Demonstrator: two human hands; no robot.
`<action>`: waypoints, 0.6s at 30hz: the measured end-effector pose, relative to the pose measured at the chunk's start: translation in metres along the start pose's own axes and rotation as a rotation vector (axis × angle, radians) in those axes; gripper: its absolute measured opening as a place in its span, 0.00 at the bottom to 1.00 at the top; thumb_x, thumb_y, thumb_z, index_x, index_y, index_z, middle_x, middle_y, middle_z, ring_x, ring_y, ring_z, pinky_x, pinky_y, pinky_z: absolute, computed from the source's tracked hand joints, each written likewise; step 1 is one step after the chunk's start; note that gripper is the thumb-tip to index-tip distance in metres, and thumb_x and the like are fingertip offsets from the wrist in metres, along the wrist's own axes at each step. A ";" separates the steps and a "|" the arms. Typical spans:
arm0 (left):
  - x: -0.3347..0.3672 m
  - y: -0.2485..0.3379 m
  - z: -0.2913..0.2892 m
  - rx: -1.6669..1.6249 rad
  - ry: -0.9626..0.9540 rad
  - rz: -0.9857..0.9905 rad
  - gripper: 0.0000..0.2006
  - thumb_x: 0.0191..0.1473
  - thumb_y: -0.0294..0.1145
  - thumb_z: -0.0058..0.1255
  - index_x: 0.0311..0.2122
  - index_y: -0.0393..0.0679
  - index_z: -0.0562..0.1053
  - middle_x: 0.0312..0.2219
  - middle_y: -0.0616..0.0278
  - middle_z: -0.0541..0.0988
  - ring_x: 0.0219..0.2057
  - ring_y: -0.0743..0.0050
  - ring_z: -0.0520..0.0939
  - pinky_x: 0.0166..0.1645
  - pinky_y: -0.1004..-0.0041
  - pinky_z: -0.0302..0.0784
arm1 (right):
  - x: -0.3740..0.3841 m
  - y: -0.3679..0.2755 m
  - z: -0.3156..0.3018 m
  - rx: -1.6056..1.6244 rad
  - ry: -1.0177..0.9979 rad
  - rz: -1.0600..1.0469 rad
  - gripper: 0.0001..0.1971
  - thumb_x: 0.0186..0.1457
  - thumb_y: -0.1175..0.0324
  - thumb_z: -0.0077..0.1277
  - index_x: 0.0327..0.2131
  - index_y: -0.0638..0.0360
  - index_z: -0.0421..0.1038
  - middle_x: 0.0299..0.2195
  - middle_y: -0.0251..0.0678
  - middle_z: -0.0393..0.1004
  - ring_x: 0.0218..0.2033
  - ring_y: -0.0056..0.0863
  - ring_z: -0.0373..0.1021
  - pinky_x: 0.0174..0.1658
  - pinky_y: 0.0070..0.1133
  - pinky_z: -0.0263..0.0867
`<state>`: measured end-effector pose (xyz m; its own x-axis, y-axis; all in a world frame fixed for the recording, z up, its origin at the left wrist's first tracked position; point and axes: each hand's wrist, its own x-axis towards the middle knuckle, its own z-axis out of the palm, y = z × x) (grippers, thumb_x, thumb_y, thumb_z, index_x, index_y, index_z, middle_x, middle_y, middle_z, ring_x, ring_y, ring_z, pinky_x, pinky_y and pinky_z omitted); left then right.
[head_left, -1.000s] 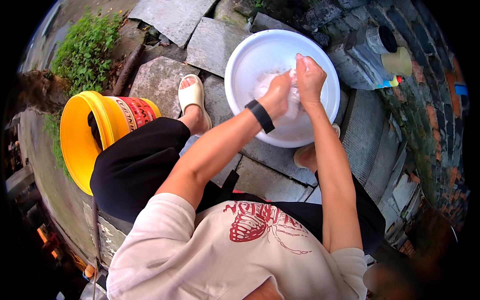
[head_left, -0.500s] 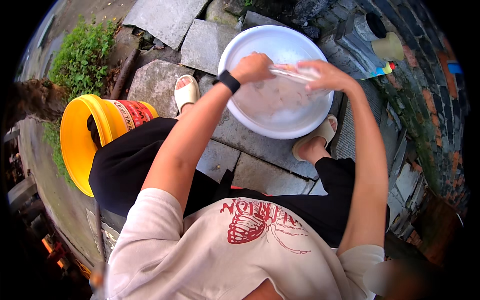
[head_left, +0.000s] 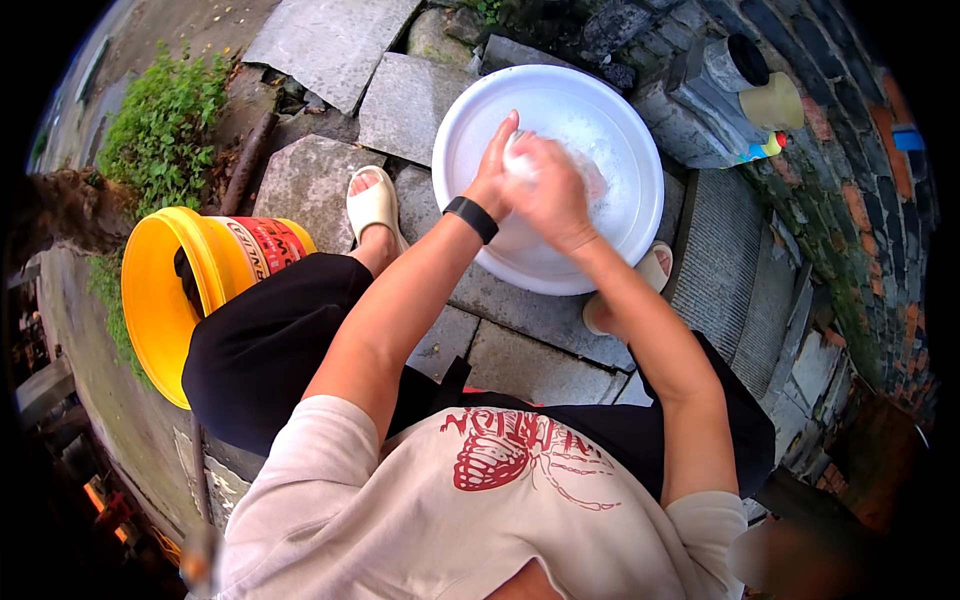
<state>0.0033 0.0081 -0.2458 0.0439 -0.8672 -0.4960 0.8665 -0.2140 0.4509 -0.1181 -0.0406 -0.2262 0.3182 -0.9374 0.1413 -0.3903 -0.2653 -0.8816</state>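
Left hand [head_left: 491,178] and right hand [head_left: 553,195] (blurred) pressed together, pinching cloth [head_left: 518,162], over basin [head_left: 640,215], 1 o'clock; bucket [head_left: 217,258], 9 o'clock.

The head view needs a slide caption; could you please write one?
Hands together on a white cloth over a basin; yellow bucket at left.

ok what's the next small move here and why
Perhaps ease the hands apart to open out the whitish cloth: it looks bunched between the left hand and the right hand, mostly hidden, and the white basin lies beneath to catch drips.
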 end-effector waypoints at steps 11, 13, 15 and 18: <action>0.006 -0.030 -0.021 -0.279 -0.219 -0.121 0.15 0.59 0.39 0.31 0.40 0.39 0.66 0.30 0.61 0.73 0.30 0.69 0.74 0.36 0.69 0.70 | -0.020 -0.045 0.027 -0.151 0.174 -0.378 0.12 0.50 0.67 0.49 0.17 0.62 0.65 0.14 0.43 0.64 0.16 0.39 0.61 0.24 0.30 0.60; -0.008 -0.032 0.026 -0.085 0.088 -0.087 0.16 0.59 0.40 0.29 0.40 0.39 0.65 0.32 0.59 0.71 0.33 0.67 0.73 0.38 0.67 0.70 | -0.007 -0.019 0.015 -0.082 0.141 -0.179 0.11 0.48 0.66 0.49 0.17 0.60 0.66 0.17 0.43 0.67 0.21 0.42 0.67 0.26 0.33 0.61; -0.026 -0.036 0.053 0.123 0.192 -0.042 0.18 0.60 0.42 0.24 0.41 0.40 0.64 0.39 0.54 0.70 0.39 0.64 0.73 0.45 0.65 0.70 | 0.007 -0.006 0.000 -0.216 0.142 0.025 0.10 0.47 0.66 0.50 0.19 0.61 0.66 0.17 0.43 0.67 0.23 0.43 0.67 0.28 0.32 0.61; -0.015 -0.027 0.028 0.022 0.085 -0.058 0.15 0.59 0.39 0.31 0.39 0.40 0.67 0.32 0.59 0.72 0.34 0.68 0.74 0.36 0.66 0.71 | -0.003 -0.025 0.009 -0.264 0.190 -0.163 0.10 0.46 0.66 0.52 0.19 0.61 0.66 0.18 0.43 0.67 0.23 0.43 0.66 0.27 0.31 0.61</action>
<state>-0.0344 0.0142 -0.2300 0.0363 -0.8119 -0.5826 0.8576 -0.2739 0.4352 -0.1016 -0.0288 -0.2092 0.2383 -0.8964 0.3736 -0.5653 -0.4409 -0.6972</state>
